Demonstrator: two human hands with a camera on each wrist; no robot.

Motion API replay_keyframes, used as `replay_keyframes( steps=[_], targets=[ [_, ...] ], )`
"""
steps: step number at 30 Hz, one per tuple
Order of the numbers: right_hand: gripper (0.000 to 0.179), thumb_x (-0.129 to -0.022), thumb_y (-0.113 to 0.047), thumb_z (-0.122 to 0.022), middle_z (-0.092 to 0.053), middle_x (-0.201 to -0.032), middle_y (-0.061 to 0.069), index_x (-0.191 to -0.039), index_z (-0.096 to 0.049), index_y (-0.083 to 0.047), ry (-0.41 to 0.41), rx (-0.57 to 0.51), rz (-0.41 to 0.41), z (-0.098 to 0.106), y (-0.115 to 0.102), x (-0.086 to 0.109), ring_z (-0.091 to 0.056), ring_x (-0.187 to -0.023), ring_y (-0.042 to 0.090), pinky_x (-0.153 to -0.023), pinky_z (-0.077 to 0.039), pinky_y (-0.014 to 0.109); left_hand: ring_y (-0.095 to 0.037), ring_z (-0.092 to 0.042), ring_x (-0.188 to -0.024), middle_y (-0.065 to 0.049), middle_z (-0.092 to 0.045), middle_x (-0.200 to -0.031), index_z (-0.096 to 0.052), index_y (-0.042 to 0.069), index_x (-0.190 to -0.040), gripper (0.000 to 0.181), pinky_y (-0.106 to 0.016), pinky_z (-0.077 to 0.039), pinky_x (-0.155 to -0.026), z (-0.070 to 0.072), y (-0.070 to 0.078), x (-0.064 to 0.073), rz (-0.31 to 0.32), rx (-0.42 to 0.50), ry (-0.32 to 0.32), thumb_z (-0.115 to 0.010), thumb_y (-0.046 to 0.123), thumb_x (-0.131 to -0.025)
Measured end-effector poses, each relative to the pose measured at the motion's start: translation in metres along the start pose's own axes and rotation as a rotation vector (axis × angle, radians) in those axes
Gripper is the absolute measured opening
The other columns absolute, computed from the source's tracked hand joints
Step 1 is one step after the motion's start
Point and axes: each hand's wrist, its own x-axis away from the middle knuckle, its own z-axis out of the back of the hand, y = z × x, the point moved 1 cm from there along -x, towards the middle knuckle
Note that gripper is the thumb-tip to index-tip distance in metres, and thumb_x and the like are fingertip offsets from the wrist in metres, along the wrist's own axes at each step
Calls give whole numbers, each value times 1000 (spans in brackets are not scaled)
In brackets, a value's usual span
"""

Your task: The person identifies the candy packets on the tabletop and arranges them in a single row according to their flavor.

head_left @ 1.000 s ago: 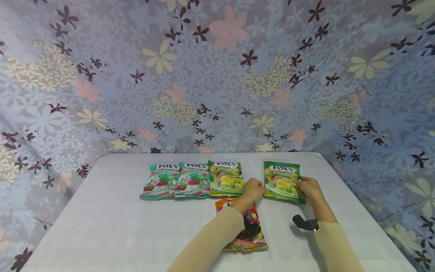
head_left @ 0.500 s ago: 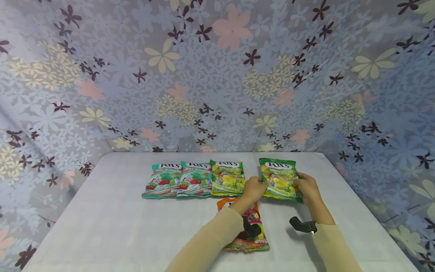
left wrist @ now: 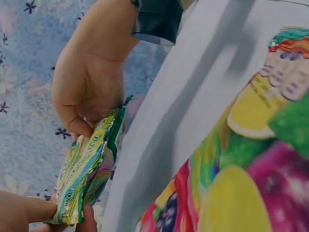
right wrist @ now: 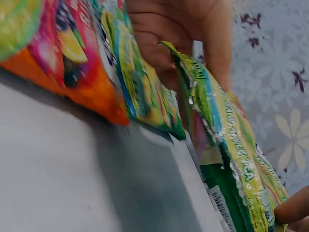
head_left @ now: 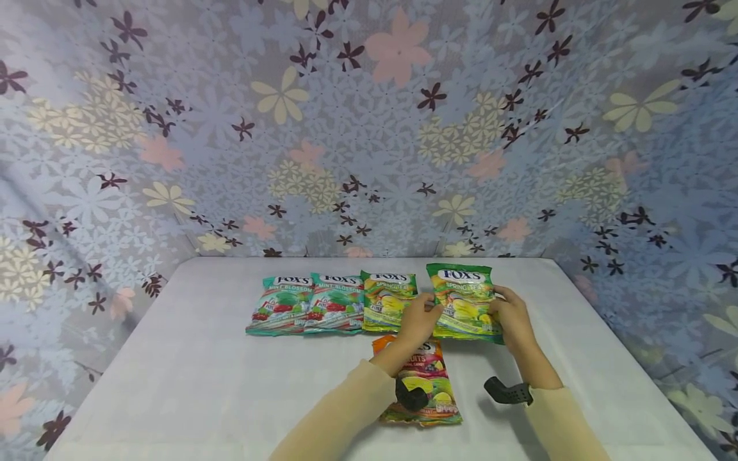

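A green and yellow Spring Tea candy bag [head_left: 461, 301] is held between both hands, lifted off the white table. My left hand [head_left: 418, 319] pinches its left edge; in the left wrist view the left thumb and a finger [left wrist: 38, 209] grip a lower corner. My right hand [head_left: 513, 317] pinches the right edge, thumb in front. A second Spring Tea bag [head_left: 389, 298] lies just left of the left hand. Under the left forearm lies an orange and red fruits candy bag [head_left: 435, 378], partly covered by the arm.
Two teal Mint Blossom candy bags [head_left: 279, 307] lie side by side at the left of the row, the right one touching the second Spring Tea bag. A flowered cloth backdrop [head_left: 369, 128] rises behind the white table [head_left: 202, 384].
Both hands have carried the held Spring Tea bag leftward and a little up, toward the other Spring Tea bag. The bags on the table keep their places.
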Motion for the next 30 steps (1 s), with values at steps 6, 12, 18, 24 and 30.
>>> replay_keyframes(
  steps=[6,12,18,24,30],
  targets=[
    [63,-87,0,-40,-49,-133,25,-149,-33,-2,24,42,52,-11,-7,10,-52,-88,18,-69,-43,24,-22,-65,-84,-15,-67,-106,-58,-3,-124,35,-35,-53,-72,12,2,7,-53,-10,33,-58,19,-97],
    [54,-94,-5,-41,-51,-130,25,-147,-35,0,7,32,96,-23,-18,21,-57,-82,13,-65,-47,25,-8,-41,-49,-18,-66,-102,-56,-5,-124,33,-25,-39,-51,24,3,13,-88,18,35,-55,17,-98],
    [50,-96,-8,-43,-52,-130,26,-146,-37,-1,-12,38,140,-34,-25,26,-58,-82,16,-65,-48,27,-8,-38,-50,-22,-60,-120,-51,-5,-131,39,-23,-36,-48,36,2,18,-73,38,33,-53,18,-99],
    [48,-96,-9,-45,-55,-127,23,-144,-40,-5,-5,44,128,-45,-29,28,-59,-80,17,-61,-47,25,-19,-53,-63,-19,-61,-121,-54,-1,-128,36,-31,-46,-59,47,1,24,-95,16,44,-54,21,-99],
    [46,-96,-9,-44,-57,-124,24,-142,-39,-5,-69,19,153,-55,-30,31,-61,-77,15,-63,-50,28,-10,-35,-54,-20,-63,-108,-57,1,-120,31,-30,-36,-55,59,-5,29,-88,52,70,-57,21,-97]
  ],
)
